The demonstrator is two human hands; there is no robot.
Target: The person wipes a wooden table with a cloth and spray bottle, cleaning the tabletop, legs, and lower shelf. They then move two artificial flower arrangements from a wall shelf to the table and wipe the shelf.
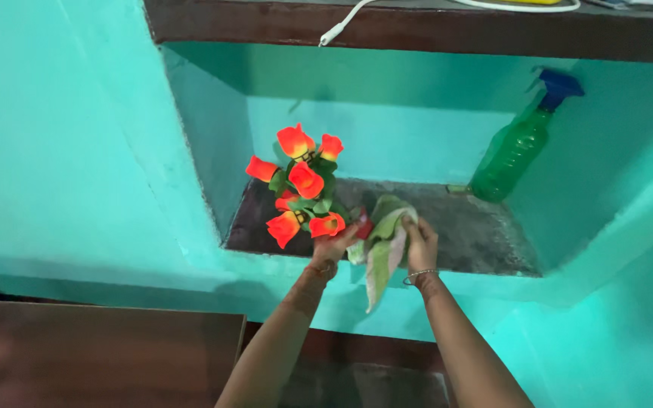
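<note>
Two bare arms are reaching up into a turquoise wall niche point(213, 151). The left hand point(334, 245) is gripping the base of a bunch of orange flowers point(300, 185), holding it just above the niche's front left corner. The right hand point(421, 245) is clenching a pale green cloth point(383, 242), which is touching the flower base on one side and hanging down over the niche's front lip on the other.

A green spray bottle point(512, 155) with a blue trigger head is leaning against the right wall of the niche, well apart from both hands, with the grey shelf floor point(478, 227) lying open between. Above the opening, a dark wooden ledge point(417, 30) is carrying a white cable point(341, 26) whose plug is dangling over the edge. A brown tabletop point(100, 351) is filling the lower left.

A small red part under the flowers is showing between thumb and cloth, but what it is cannot be made out. The cloth is covering the right hand's fingertips, and a yellow thing on the ledge is cut off by the top edge.
</note>
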